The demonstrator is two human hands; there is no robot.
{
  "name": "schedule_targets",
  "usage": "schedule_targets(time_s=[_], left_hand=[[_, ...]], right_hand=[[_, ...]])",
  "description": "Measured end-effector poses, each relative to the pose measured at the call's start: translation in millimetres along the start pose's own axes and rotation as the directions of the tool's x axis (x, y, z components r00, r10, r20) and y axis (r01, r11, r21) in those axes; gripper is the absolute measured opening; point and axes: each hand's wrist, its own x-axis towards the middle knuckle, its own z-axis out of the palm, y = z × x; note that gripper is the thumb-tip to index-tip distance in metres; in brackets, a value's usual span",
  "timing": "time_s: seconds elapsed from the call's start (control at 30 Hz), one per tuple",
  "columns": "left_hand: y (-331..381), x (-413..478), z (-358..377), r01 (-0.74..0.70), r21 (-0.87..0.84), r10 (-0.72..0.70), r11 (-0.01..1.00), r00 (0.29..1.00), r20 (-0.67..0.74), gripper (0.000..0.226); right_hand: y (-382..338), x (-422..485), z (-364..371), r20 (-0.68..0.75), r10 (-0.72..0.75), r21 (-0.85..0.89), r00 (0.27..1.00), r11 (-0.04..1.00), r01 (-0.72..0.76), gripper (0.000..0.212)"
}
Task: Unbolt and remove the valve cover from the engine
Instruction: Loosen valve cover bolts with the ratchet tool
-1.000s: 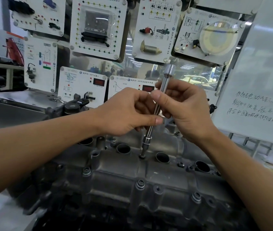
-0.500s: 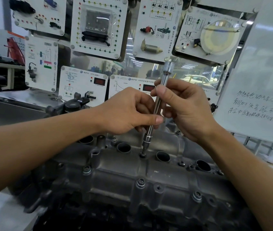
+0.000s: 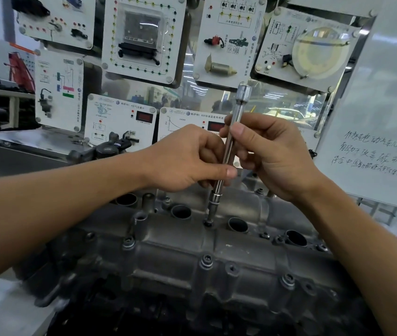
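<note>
Steel extension bar (image 3: 229,151) stands tilted on a centre bolt (image 3: 208,223) of the valve cover (image 3: 173,241), which sits atop the engine (image 3: 124,318) just below both hands. Left hand (image 3: 187,158) and right hand (image 3: 272,156) each pinch the shaft, fingers (image 3: 237,129) clamped on it. That tilt could cam the socket off, rounding the bolt

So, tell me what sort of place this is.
Likely an automotive training workshop: a bare engine, wall panels displaying car parts with diagrams, and a handwritten whiteboard.
</note>
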Motion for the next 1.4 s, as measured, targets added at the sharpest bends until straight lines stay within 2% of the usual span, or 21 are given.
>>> schedule_targets(time_s=[0.07, 0.17, 0.23, 0.3, 0.4, 0.47, 0.57, 0.67, 0.73, 0.8, 0.9, 1.0, 1.13, 1.23, 1.33, 1.4], left_hand=[[0.6, 1.4, 2.3, -0.054, 0.056, 0.057, 0.997, 0.996, -0.064, 0.013], [0.5, 3.7, 3.5, -0.075, 0.081, 0.080, 0.994, 0.995, -0.061, 0.024], [-0.3, 5.2, -1.1, -0.027, 0.032, 0.028, 0.999, 1.000, -0.005, 0.029], [-0.8, 6.4, -7.9, 0.046, -0.047, -0.040, 0.998, 0.993, 0.110, 0.029], [0.9, 5.8, -14.7, 0.054, -0.021, -0.048, 0.998, 0.975, 0.215, 0.024], [1.0, 4.9, -15.0, 0.031, 0.036, -0.036, 0.999, 0.986, 0.164, 0.020], [1.5, 5.5, -7.2, -0.028, 0.147, 0.026, 0.989, 1.000, 0.015, 0.017], [0.8, 7.3, 1.6, -0.072, 0.134, 0.078, 0.988, 0.996, -0.038, 0.021], [0.4, 6.9, -0.4, -0.028, 0.055, 0.028, 0.998, 1.000, 0.013, 0.026], [-0.3, 5.4, -6.0, 0.037, -0.029, -0.033, 0.999, 0.989, 0.144, 0.026], [-1.6, 5.0, -10.1, 0.079, -0.043, -0.065, 0.996, 0.966, 0.251, 0.018], [-1.6, 5.1, -7.4, 0.073, 0.025, -0.076, 0.997, 0.983, 0.166, 0.012], [-0.1, 4.7, -0.9, 0.006, 0.182, -0.007, 0.983, 1.000, 0.001, 0.021], [-1.0, 3.6, 6.2, -0.029, 0.158, 0.037, 0.987, 0.998, -0.045, 0.023], [1.1, 5.0, 0.5, -0.025, 0.064, 0.021, 0.998, 0.998, 0.058, 0.019], [1.3, 5.5, -7.5, 0.015, -0.005, -0.014, 1.000, 0.988, 0.154, 0.019]], right_hand=[[1.9, 1.2, -0.1, -0.045, -0.028, -0.036, 0.999, 0.999, 0.026, 0.034], [3.4, 3.0, -3.2, -0.024, -0.041, -0.041, 0.999, 0.998, 0.040, 0.029], [3.0, 4.1, -5.6, 0.040, -0.028, -0.073, 0.999, 0.997, 0.031, 0.023], [2.4, 5.4, -8.4, 0.108, 0.005, -0.068, 0.994, 0.998, 0.002, 0.013], [1.1, 5.9, -9.6, 0.156, 0.045, 0.035, 0.987, 0.998, -0.051, 0.018], [1.3, 5.3, -7.7, 0.158, 0.026, 0.055, 0.987, 0.998, -0.035, 0.018], [2.3, 4.6, -3.7, 0.084, -0.024, -0.016, 0.996, 1.000, 0.025, 0.023], [4.4, 5.6, -4.3, 0.029, -0.058, -0.041, 0.998, 0.997, 0.059, 0.024], [4.3, 6.2, -6.7, 0.062, -0.054, -0.019, 0.997, 0.998, 0.055, 0.022], [3.4, 6.5, -9.6, 0.105, -0.031, 0.005, 0.994, 1.000, 0.031, 0.021], [1.8, 7.4, -11.1, 0.161, 0.032, 0.044, 0.986, 0.998, -0.040, 0.024], [0.6, 7.9, -9.2, 0.156, 0.051, 0.081, 0.986, 0.995, -0.064, 0.024], [3.6, 5.0, -6.4, 0.052, -0.059, -0.047, 0.997, 0.997, 0.061, 0.020], [5.4, 6.0, -6.8, 0.000, -0.075, -0.078, 0.997, 0.994, 0.075, 0.024], [2.4, 6.6, -9.1, 0.094, -0.056, -0.068, 0.994, 0.996, 0.062, 0.014], [-0.6, 6.2, -11.4, 0.153, -0.031, -0.071, 0.988, 0.997, 0.042, 0.015]])
